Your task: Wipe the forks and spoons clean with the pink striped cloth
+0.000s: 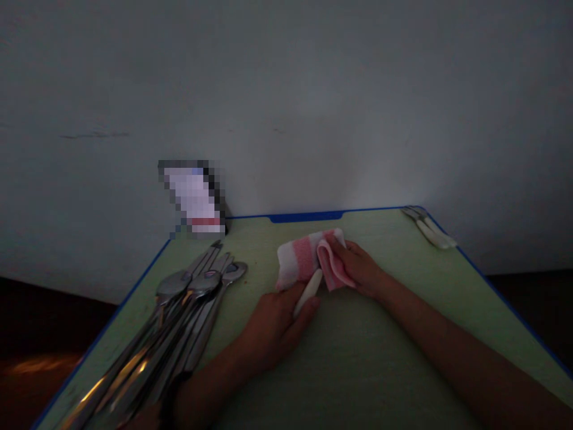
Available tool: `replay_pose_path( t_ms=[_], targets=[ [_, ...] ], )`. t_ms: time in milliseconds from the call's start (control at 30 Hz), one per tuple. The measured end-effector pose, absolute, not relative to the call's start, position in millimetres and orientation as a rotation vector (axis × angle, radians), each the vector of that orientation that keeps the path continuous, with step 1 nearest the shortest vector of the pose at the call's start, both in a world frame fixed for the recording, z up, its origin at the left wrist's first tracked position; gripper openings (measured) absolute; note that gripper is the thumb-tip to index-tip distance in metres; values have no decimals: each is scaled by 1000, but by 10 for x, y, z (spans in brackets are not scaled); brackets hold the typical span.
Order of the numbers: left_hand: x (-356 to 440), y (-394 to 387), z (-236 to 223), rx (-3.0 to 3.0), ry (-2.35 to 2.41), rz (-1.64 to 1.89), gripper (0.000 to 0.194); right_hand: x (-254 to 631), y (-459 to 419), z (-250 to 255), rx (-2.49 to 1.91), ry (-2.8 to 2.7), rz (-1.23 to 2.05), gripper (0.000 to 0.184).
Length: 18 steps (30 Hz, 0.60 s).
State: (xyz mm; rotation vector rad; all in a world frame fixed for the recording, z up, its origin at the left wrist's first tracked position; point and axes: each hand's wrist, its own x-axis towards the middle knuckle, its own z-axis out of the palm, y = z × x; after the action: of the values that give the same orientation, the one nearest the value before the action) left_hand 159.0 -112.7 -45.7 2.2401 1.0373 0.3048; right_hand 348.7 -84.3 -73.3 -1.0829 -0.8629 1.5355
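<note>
My left hand is closed around a utensil with a white handle, held slanting over the middle of the table. The utensil's far end is hidden by a folded pink-and-white striped cloth. Pinched in my right hand is the right side of that cloth, which is doubled over near the fingers and spreads left above my left hand. Both hands are close together, the cloth and handle between them.
Left of my hands lies a pile of metal spoons and forks. Two utensils with white handles rest at the far right corner. A pixelated phone-like device leans against the wall behind the blue-edged green table.
</note>
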Motion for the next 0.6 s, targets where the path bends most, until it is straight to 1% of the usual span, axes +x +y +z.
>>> replay_pose_path(
  t_ms=[167,367,467,533,600],
  targets=[
    [1582,-1116,-355,2186,1015,268,39,3506,-840,-692,-1124,-735,1553,42],
    [1571,-1116,-417,2128,1077,306,35,3517,-816,-659,-919,-613,1626,37],
    [1574,-1122,-446,2130,1083,326,34,3508,-801,-638,-776,-576,1730,34],
    [1577,-1125,-437,2128,1084,323,33,3505,-795,-622,-675,-576,1801,36],
    [1582,-1125,-419,2117,1090,321,32,3509,-799,-618,-641,-598,1843,42]
  ],
)
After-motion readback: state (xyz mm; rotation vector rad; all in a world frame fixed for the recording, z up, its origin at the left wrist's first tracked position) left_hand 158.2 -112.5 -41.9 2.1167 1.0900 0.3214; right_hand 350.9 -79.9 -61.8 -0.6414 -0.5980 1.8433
